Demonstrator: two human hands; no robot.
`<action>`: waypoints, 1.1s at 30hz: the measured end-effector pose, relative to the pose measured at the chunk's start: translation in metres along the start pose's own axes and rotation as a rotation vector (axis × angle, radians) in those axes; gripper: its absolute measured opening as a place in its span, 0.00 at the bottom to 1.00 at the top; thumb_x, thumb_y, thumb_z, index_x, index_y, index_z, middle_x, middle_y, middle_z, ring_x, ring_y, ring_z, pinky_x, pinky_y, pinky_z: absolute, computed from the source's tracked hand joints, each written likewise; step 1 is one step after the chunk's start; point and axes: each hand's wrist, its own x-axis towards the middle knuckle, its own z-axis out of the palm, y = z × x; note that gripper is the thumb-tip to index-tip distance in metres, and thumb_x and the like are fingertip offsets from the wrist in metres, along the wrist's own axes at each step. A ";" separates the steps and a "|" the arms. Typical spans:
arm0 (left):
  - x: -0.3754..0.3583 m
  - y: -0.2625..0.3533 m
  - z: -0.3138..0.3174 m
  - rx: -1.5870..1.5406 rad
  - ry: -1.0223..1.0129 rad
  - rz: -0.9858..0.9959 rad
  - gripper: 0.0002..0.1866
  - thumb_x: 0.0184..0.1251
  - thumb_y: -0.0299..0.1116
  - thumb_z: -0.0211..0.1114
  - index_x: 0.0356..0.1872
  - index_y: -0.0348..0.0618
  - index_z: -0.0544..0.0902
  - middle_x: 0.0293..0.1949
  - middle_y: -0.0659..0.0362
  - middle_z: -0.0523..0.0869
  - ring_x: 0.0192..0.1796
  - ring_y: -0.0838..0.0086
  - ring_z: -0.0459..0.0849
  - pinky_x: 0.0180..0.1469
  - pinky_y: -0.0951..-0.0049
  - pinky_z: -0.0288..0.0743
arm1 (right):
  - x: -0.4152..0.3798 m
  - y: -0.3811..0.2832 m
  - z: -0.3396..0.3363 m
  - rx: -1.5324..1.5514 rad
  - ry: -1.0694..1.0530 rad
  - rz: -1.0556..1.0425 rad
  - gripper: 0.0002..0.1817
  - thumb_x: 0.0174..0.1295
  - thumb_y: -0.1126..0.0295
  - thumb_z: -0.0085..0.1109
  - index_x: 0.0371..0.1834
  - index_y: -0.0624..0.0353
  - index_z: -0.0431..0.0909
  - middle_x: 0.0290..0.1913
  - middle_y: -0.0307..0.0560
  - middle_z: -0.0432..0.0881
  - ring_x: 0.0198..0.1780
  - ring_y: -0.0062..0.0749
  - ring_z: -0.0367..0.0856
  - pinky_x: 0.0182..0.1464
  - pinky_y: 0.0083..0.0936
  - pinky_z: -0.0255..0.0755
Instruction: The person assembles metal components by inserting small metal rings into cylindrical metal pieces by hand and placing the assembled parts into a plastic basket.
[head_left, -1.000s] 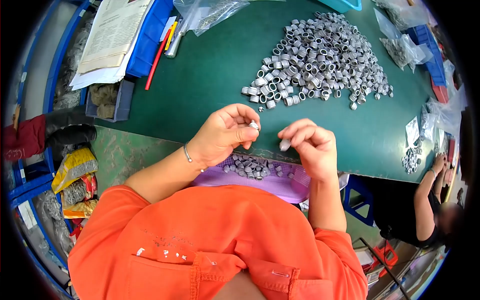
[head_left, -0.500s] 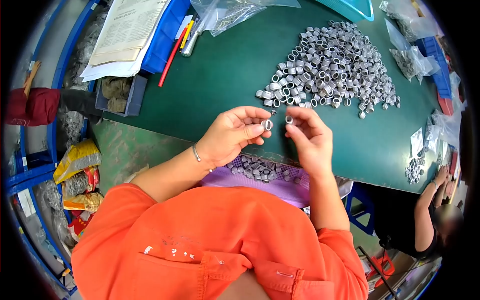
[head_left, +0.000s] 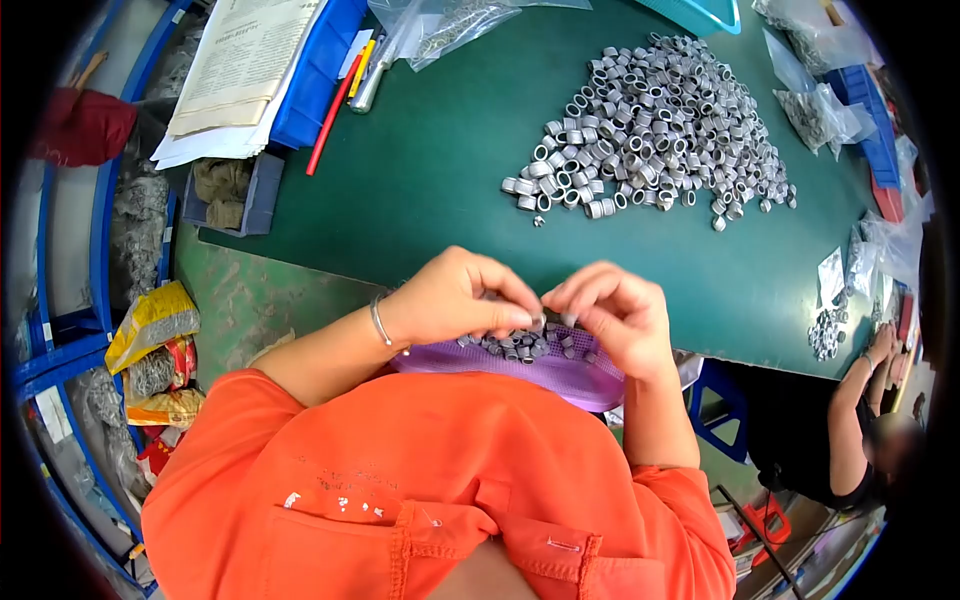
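My left hand (head_left: pixel 463 297) is closed in a pinch over the purple basket, with a small grey metal ring (head_left: pixel 539 323) at its fingertips, partly hidden. Close beside it, my right hand (head_left: pixel 620 315) is pinched too; a bit of grey metal (head_left: pixel 569 320) shows at its fingertips, seemingly another ring. The purple basket (head_left: pixel 575 388) sits at the table edge against my body and holds several grey metal rings (head_left: pixel 520 346). Farther back on the green table lies a large heap of similar rings (head_left: pixel 660 130). One loose small piece (head_left: pixel 538 221) lies just in front of the heap.
At the left stand a blue bin (head_left: pixel 318 75) with papers (head_left: pixel 235 70) and a grey box (head_left: pixel 250 195) with cloth. A red pen (head_left: pixel 333 115) lies nearby. Bagged parts (head_left: pixel 815 115) line the right side. Another person's arm (head_left: pixel 850 425) is at the lower right.
Both hands have come down toward my body, from above the table edge to over the purple basket, and their fingertips are closer together. The view has shifted slightly.
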 end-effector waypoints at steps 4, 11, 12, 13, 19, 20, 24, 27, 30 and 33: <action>0.011 0.001 0.003 0.586 0.190 0.326 0.09 0.54 0.22 0.68 0.38 0.37 0.84 0.34 0.57 0.83 0.34 0.74 0.82 0.35 0.75 0.75 | 0.012 -0.012 -0.002 -0.680 0.023 -0.125 0.11 0.49 0.89 0.49 0.31 0.65 0.78 0.34 0.50 0.80 0.40 0.39 0.81 0.44 0.27 0.74; 0.042 -0.007 0.004 1.004 0.574 0.636 0.09 0.53 0.23 0.67 0.35 0.37 0.80 0.33 0.53 0.76 0.35 0.59 0.80 0.37 0.66 0.76 | 0.055 0.015 -0.003 -1.311 0.384 -0.364 0.13 0.49 0.77 0.64 0.39 0.62 0.77 0.36 0.49 0.75 0.40 0.46 0.73 0.42 0.36 0.69; 0.040 -0.008 0.002 0.996 0.549 0.633 0.08 0.53 0.22 0.67 0.34 0.37 0.80 0.33 0.53 0.77 0.35 0.59 0.80 0.37 0.67 0.76 | 0.053 0.015 -0.003 -1.315 0.375 -0.374 0.13 0.49 0.78 0.64 0.39 0.62 0.77 0.36 0.49 0.75 0.39 0.46 0.73 0.42 0.36 0.69; 0.037 -0.009 -0.001 0.986 0.523 0.629 0.06 0.53 0.22 0.67 0.32 0.36 0.80 0.33 0.53 0.77 0.35 0.60 0.80 0.37 0.67 0.76 | 0.050 0.015 -0.004 -1.320 0.366 -0.381 0.12 0.49 0.78 0.64 0.38 0.62 0.77 0.36 0.49 0.75 0.39 0.46 0.74 0.41 0.35 0.70; 0.028 0.000 -0.044 1.015 0.828 0.725 0.05 0.52 0.18 0.65 0.30 0.36 0.81 0.32 0.54 0.79 0.29 0.69 0.78 0.33 0.73 0.73 | 0.033 0.012 -0.001 -1.089 0.443 -0.227 0.10 0.50 0.82 0.60 0.37 0.64 0.77 0.38 0.52 0.76 0.39 0.46 0.77 0.41 0.33 0.73; 0.027 0.002 -0.052 1.014 0.871 0.667 0.06 0.52 0.18 0.65 0.31 0.36 0.81 0.34 0.55 0.79 0.27 0.72 0.75 0.31 0.75 0.72 | 0.031 0.012 -0.003 -1.156 0.408 -0.266 0.11 0.50 0.82 0.60 0.38 0.64 0.77 0.38 0.52 0.76 0.38 0.46 0.77 0.40 0.33 0.73; 0.021 0.009 -0.049 0.958 0.918 0.561 0.09 0.52 0.19 0.66 0.36 0.36 0.81 0.37 0.57 0.78 0.23 0.78 0.69 0.29 0.78 0.69 | 0.026 0.013 -0.008 -1.156 0.350 -0.264 0.14 0.52 0.84 0.60 0.43 0.64 0.75 0.38 0.50 0.77 0.38 0.39 0.79 0.40 0.28 0.74; 0.020 0.005 -0.030 0.664 0.685 0.511 0.09 0.56 0.23 0.68 0.39 0.39 0.82 0.32 0.62 0.81 0.30 0.83 0.77 0.35 0.82 0.73 | 0.022 0.012 0.000 -0.392 0.448 -0.060 0.18 0.53 0.86 0.60 0.47 0.63 0.72 0.40 0.46 0.78 0.41 0.29 0.79 0.42 0.23 0.74; 0.021 0.003 0.001 0.318 0.422 0.323 0.13 0.56 0.25 0.70 0.43 0.37 0.82 0.34 0.64 0.83 0.33 0.88 0.77 0.37 0.85 0.73 | 0.017 0.012 0.009 -0.415 0.389 -0.182 0.23 0.51 0.89 0.61 0.50 0.64 0.67 0.44 0.46 0.77 0.43 0.25 0.78 0.46 0.20 0.74; 0.028 -0.005 0.015 0.143 0.274 0.281 0.13 0.57 0.24 0.70 0.44 0.35 0.81 0.35 0.64 0.83 0.32 0.89 0.76 0.36 0.86 0.73 | 0.013 0.017 0.013 -0.398 0.325 -0.299 0.26 0.50 0.90 0.60 0.52 0.65 0.64 0.47 0.48 0.73 0.45 0.28 0.78 0.48 0.22 0.75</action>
